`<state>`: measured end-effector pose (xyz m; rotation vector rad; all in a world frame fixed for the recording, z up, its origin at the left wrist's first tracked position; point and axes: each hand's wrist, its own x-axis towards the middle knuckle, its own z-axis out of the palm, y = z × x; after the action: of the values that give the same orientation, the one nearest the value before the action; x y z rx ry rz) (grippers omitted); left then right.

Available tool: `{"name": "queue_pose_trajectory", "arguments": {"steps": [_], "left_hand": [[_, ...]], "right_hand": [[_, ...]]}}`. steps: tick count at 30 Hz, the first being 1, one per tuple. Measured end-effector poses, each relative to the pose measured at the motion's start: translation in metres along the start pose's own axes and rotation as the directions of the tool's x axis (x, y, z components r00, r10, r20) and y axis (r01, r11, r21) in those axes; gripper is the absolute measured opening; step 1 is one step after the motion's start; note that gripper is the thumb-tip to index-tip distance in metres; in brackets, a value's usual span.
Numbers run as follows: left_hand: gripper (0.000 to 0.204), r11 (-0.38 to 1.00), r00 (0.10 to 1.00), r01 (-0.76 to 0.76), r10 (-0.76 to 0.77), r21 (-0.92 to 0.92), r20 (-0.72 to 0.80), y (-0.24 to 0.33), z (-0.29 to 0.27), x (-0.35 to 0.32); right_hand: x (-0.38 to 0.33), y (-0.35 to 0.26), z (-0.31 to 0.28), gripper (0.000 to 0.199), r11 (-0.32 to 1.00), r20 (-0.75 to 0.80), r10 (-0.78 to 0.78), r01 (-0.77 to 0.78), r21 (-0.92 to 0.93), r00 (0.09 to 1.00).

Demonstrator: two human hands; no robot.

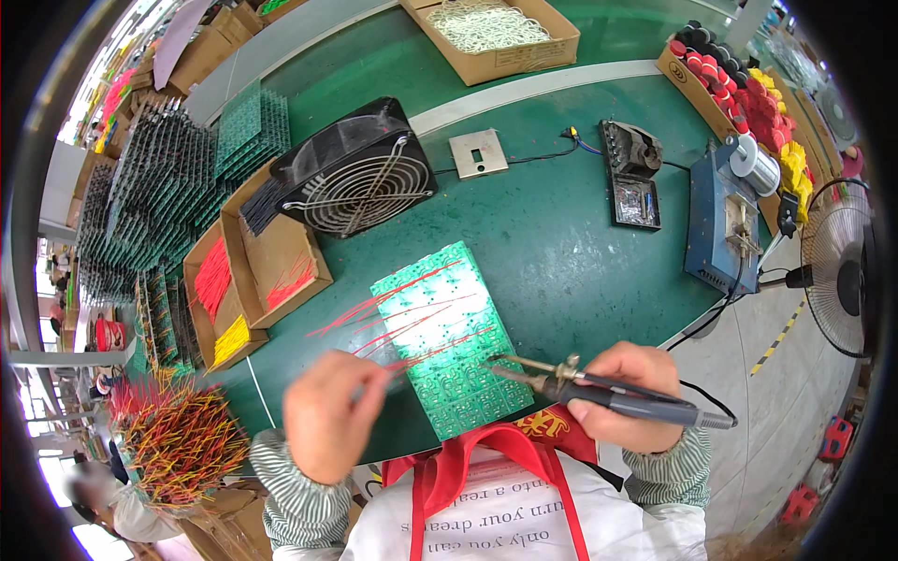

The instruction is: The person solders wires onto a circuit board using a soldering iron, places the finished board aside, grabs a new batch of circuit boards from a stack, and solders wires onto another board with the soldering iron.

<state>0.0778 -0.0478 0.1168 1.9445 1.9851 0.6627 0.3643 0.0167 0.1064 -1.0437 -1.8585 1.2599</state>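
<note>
A green circuit board panel [449,393] lies tilted on the table in front of me, with several thin red wires [412,327] across it, their loose ends trailing left. My right hand [631,397] grips a dark-handled soldering iron [636,404]. A thin metal tube runs along the iron, and its tip sits at the panel's lower right part. My left hand [332,411], slightly blurred, is beside the panel's left edge with thumb and fingers pinched together. Red wire ends come close to its fingertips; what lies between them is hidden.
A cardboard box of red and yellow wires [253,280] stands left, beside a black fan [360,173]. Stacked boards [168,178] and a wired bundle [182,439] fill the far left. A blue soldering unit [716,224] with a solder spool [754,165] and a black tray [634,201] stand right.
</note>
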Motion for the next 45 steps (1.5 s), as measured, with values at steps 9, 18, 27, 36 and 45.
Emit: {"name": "queue_pose_trajectory", "arguments": {"steps": [9,18,27,36,45], "left_hand": [[0.009,0.944,0.980,0.129,-0.074,-0.304,0.187,-0.009,0.029,-0.024],[0.009,0.937,0.968,0.132,-0.051,-0.325,0.246,-0.012,0.028,-0.020],[0.009,0.948,0.967,0.140,-0.070,-0.284,0.243,-0.009,0.027,-0.019],[0.013,0.997,0.995,-0.014,0.021,0.075,-0.099,-0.019,-0.004,-0.020],[0.012,0.983,0.991,-0.121,0.128,-0.141,0.043,0.010,0.042,-0.015]], "right_hand": [[0.006,-0.010,0.030,0.019,0.997,0.171,0.006,-0.019,0.074,0.985],[0.007,-0.004,0.038,0.019,0.995,0.181,0.029,-0.046,0.092,0.983],[0.010,-0.007,0.029,0.020,0.996,0.149,-0.021,0.008,0.088,0.989],[0.002,-0.007,0.017,0.021,0.999,0.133,-0.024,0.018,0.039,0.991],[-0.006,-0.003,0.015,0.019,1.000,0.078,-0.023,0.022,0.013,0.997]]}}
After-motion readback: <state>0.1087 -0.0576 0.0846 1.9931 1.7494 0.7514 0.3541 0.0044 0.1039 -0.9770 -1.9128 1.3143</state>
